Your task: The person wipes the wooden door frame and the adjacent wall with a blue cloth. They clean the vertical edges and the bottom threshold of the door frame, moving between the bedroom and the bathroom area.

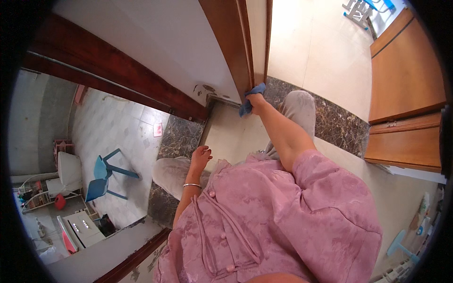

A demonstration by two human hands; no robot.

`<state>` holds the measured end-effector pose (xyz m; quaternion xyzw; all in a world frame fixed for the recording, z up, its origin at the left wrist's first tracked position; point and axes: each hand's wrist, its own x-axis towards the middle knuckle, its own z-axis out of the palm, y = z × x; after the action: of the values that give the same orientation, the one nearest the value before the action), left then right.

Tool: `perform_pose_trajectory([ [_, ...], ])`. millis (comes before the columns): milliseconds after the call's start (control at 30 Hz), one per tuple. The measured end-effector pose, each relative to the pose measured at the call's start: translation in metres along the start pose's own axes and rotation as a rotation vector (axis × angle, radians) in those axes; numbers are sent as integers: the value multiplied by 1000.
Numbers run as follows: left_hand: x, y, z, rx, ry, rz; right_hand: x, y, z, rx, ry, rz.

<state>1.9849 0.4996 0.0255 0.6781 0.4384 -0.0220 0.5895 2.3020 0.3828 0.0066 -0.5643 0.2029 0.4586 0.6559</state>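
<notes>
My right hand (255, 102) grips a blue cloth (259, 89), which is pressed to the lower part of the brown wooden door frame (237, 46), close to the floor. Part of the cloth hangs below my fingers. My left hand (201, 155) holds nothing; its fingers are loosely bent and apart, above the floor near my left knee. A silver bangle (192, 185) is on my left wrist.
Dark marbled stone strips (339, 131) cross the floor at both doorways. An orange-brown wooden door (407, 74) stands at the right. Beyond the left doorway are a blue plastic chair (97, 189) and a wire rack (35, 201). The wall's lower corner has peeling patches (208, 88).
</notes>
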Motion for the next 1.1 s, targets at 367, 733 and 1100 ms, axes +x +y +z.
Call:
perform_pose_trajectory([
  [367,-24,-54,-29,61,-75,-168,79,65,-3,392,97,34],
  [733,3,-56,-31,-130,-146,-259,113,82,13,800,164,-147],
  [1100,32,-24,-21,139,-81,-76,43,57,31,765,-293,-120],
])
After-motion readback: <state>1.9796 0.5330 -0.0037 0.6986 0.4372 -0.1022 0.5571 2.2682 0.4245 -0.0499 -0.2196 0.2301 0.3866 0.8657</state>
